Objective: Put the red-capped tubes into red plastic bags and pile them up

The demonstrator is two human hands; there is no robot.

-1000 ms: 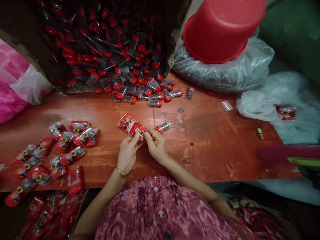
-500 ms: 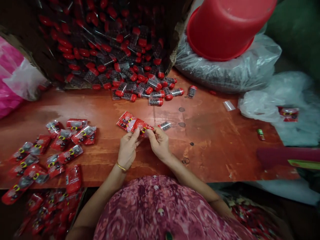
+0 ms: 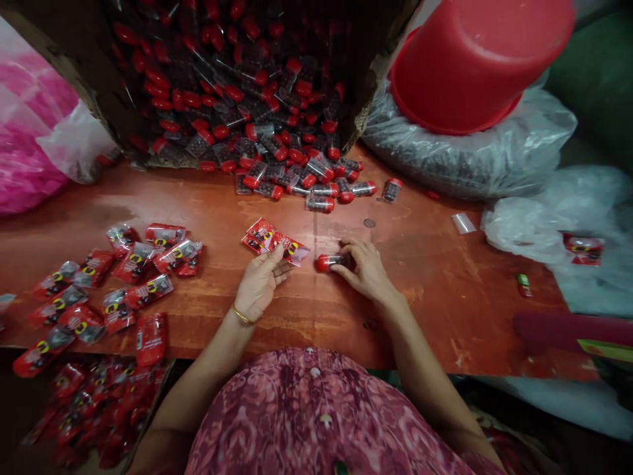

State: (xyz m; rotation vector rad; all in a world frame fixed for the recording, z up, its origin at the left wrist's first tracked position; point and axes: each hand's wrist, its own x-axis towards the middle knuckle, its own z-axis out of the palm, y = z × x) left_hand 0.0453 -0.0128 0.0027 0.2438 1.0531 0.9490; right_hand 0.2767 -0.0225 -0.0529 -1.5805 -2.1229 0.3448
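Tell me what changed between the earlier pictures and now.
The right hand let go of the red sachet, moved right and took hold of the red-capped vial lying on the table. The left hand kept holding the sachet; the filled sachets at left stayed put.

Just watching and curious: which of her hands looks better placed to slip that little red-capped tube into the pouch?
Probably the right hand: its fingers already close on the red-capped tube lying on the table. The left hand is taken up pinching the red pouch beside it.

Packing workshop: heaped vials (image 3: 277,132), sachets (image 3: 123,277)
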